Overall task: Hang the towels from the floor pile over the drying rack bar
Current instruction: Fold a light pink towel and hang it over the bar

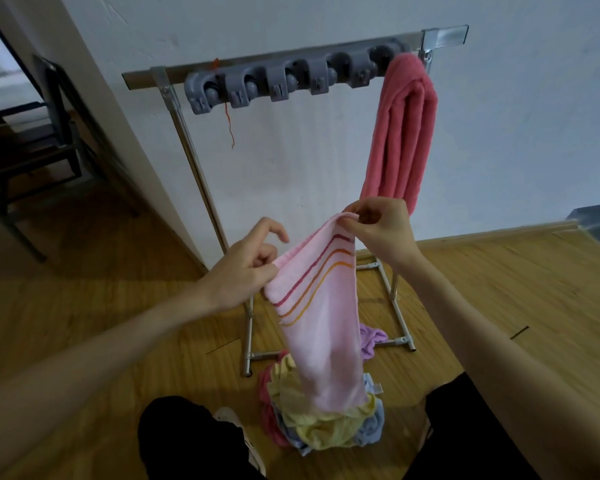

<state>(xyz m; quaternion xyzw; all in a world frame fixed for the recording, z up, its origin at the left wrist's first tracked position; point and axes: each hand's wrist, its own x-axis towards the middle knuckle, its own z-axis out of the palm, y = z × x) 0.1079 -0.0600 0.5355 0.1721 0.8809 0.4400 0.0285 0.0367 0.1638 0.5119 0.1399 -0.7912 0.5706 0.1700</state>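
Wall [326, 140], white and plain, backs the whole scene, and wooden floor [499, 289] spreads beneath it. Drying rack [201, 181], a metal frame on tubular feet, stands close against the wall; its top bar [142, 77] carries a grey clip holder [284, 79] with a row of rounded grippers, from which an orange thread [230, 126] dangles. Coral towel [400, 133], folded into long layers, hangs over the right end of the bar. Dark chair [32, 140] stands at left beyond the wall corner. Pink striped towel [321, 327] is held up in front of the rack, below the bar and apart from it, its lower end trailing down onto the floor pile [323, 420], a heap of yellow, blue and pink cloths between the person's dark-clad knees. Lilac cloth [373, 339] lies just behind, by the rack's foot. Left hand [246, 268] pinches the towel's upper left edge, forefinger raised and curved. Right hand [378, 226] pinches the upper right corner between thumb and fingertips.
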